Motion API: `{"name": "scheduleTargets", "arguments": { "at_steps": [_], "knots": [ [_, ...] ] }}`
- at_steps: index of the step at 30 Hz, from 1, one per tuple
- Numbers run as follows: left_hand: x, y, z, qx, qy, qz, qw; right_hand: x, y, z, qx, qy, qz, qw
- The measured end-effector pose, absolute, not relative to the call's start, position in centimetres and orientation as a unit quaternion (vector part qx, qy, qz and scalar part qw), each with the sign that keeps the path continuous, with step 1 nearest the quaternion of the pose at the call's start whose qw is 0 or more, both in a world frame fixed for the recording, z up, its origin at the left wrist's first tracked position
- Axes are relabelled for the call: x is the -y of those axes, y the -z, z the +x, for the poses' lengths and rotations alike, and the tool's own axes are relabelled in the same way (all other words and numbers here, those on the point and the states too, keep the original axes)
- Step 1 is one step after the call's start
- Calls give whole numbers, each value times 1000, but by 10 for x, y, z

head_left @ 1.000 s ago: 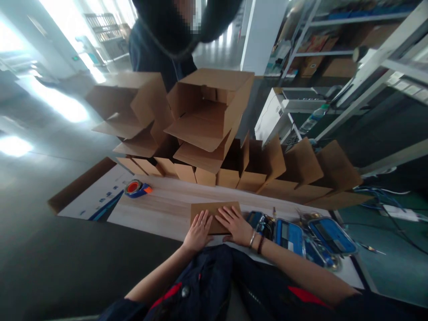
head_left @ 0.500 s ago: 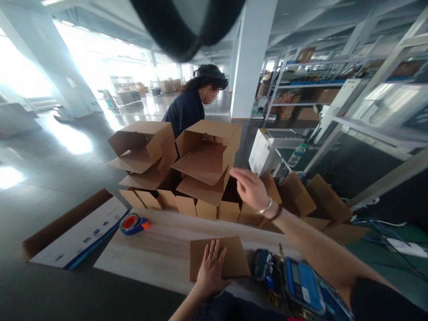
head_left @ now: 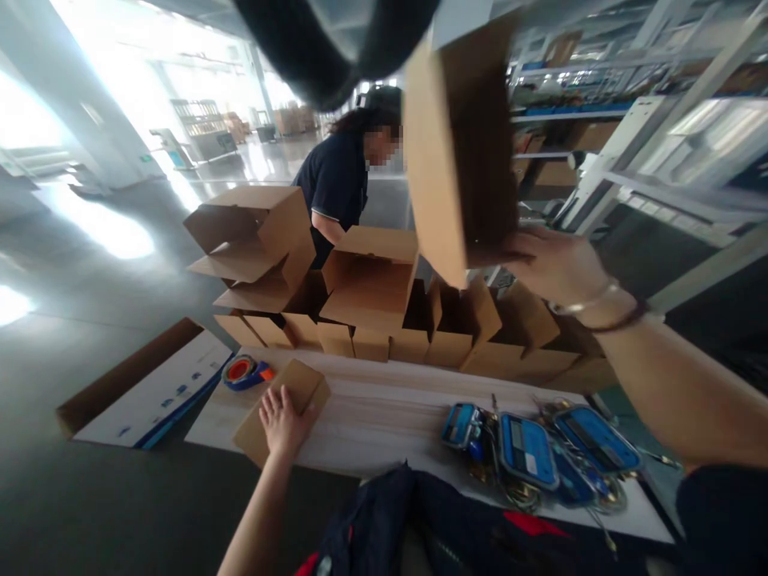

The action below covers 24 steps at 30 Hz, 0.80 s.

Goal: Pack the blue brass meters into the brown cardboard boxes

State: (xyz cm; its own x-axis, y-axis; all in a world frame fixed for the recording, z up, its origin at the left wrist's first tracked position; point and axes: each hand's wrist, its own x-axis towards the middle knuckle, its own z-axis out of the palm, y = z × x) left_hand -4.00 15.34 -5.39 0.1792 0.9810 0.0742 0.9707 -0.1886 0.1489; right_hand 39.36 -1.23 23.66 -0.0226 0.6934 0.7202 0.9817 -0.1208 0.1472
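My left hand (head_left: 284, 422) lies on a small closed cardboard box (head_left: 300, 386) at the left part of the table. Its fingers are spread over the box top. Raised at the upper right, my right hand (head_left: 555, 268) grips an open cardboard box (head_left: 435, 164) by its lower edge. That box is tilted, its dark inside facing right, and slightly blurred. Beyond the table stands another open cardboard box (head_left: 369, 280), on top of a row of open boxes (head_left: 447, 350). A blue tape dispenser (head_left: 243, 372) sits beside the closed box.
Blue-framed gauge devices (head_left: 528, 452) with hoses lie at the table's right (head_left: 384, 408). More open boxes (head_left: 282, 216) are stacked at the far left. A co-worker (head_left: 336, 176) bends behind the boxes. A white printed carton (head_left: 162, 392) is left of the table; metal shelving (head_left: 690, 192) stands right.
My right hand has taken the upper open box off the middle stack and lifted it up and right. The closed box under my left hand has shifted left and turned.
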Motion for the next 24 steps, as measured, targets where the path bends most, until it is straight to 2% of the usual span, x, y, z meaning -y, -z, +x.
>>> {"name": "scheduleTargets", "arguments": {
  "at_steps": [2, 5, 8, 13, 15, 17, 19, 21, 22, 24],
  "knots": [
    [-165, 52, -55, -662, -88, 742, 58, 71, -216, 367, 590, 329, -665, 318],
    [-160, 49, -58, -665, -146, 722, 124, 142, -182, 319, 519, 319, -702, 369],
    [-130, 40, -41, -591, -245, 737, 216, 171, -144, 279, 550, 216, -707, 388],
    [-68, 4, 3, -403, -351, 775, 336, 127, -62, 221, 586, -32, -717, 377],
    [-54, -11, 23, -326, -372, 794, 353, 96, -31, 201, 587, -114, -731, 328],
    [-49, -19, 41, -306, -377, 806, 338, 75, -8, 193, 635, -192, -673, 327],
    [-50, -19, 55, -340, -371, 814, 290, 73, 6, 203, 646, -202, -645, 355],
    [-58, -12, 62, -380, -345, 827, 231, 92, 17, 233, 548, -140, -738, 368],
    [-63, -6, 64, -389, -318, 840, 206, 107, 23, 255, 450, -96, -814, 354],
    [-75, 10, 63, -390, -247, 871, 171, 145, 37, 302, 230, -35, -935, 269]
  ]
}}
